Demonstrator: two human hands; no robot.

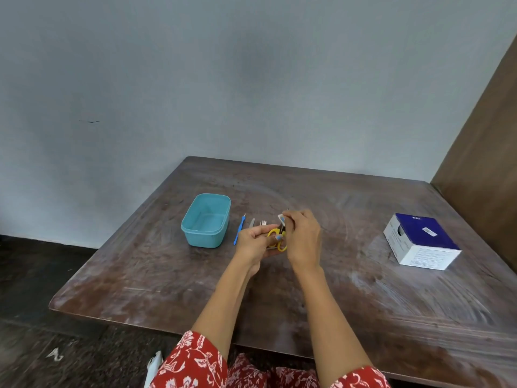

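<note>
Worn brown wooden counter point(307, 289) carries everything. White-and-blue cardboard box point(422, 242) sits far right, well apart. Open teal plastic tub point(204, 239) sits left of the work, likely the drop-off for the small tools.

Hands meet mid-counter. Left hand point(253, 242) grips the yellow-handled scissors point(282, 249) by the loops. Right hand point(303, 236) pinches a small white piece point(281, 218) at the blade end, probably a cover.

Scissors' long axis runs near-to-far, loops toward the person, tip away; blades mostly hidden.

Blue-handled pick point(238, 232), metal file point(252, 222) and nail clipper point(263, 223) lie between tub and hands.
</note>
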